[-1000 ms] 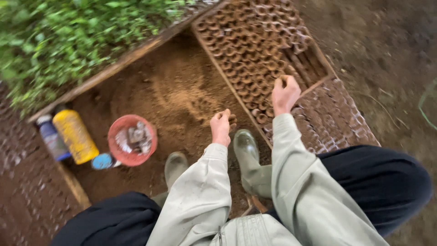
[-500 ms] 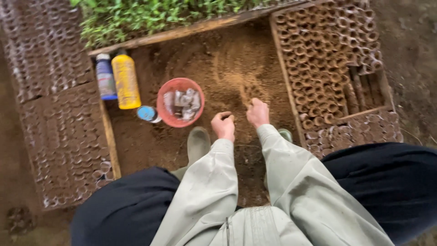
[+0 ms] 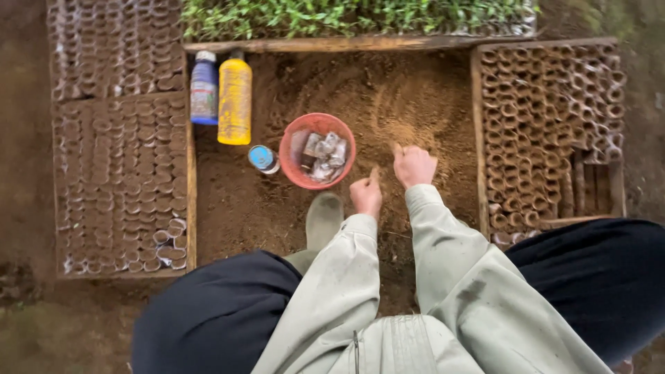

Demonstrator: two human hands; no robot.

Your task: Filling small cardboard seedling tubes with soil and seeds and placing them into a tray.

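View from above, looking down on 2 hands at work over a bed of loose brown soil [image 3: 415, 104]. We see the left hand [image 3: 366, 194] low over the soil just beside a red bowl [image 3: 317, 150]; its fingers are curled inward, but we cannot tell whether they pinch anything. The right hand [image 3: 414, 166] lies a little farther out, knuckles up and fingers bent down so that the tips touch the soil; it looks loosely clenched, and whether soil is gathered inside it is hidden from us. The 2 hands are near each other but apart.

The red bowl holds small silvery packets and sits on the soil within easy reach of the left hand, which we judge to be the reason for its place. Just beside the bowl lies a small blue cap [image 3: 262, 158]. Farther left, 2 bottles lie side by side against the wooden edge: a blue bottle [image 3: 204, 88] and a yellow bottle [image 3: 235, 102], out of the way of the hands.

A tray of small rolled pots [image 3: 118, 159] flanks the soil on the left and a second tray of pots [image 3: 547, 125] on the right, so that both lie within arm's reach of the soil. A strip of green seedlings [image 3: 346, 17] runs along the far edge. A pale green boot [image 3: 324, 219] rests on the soil below the bowl
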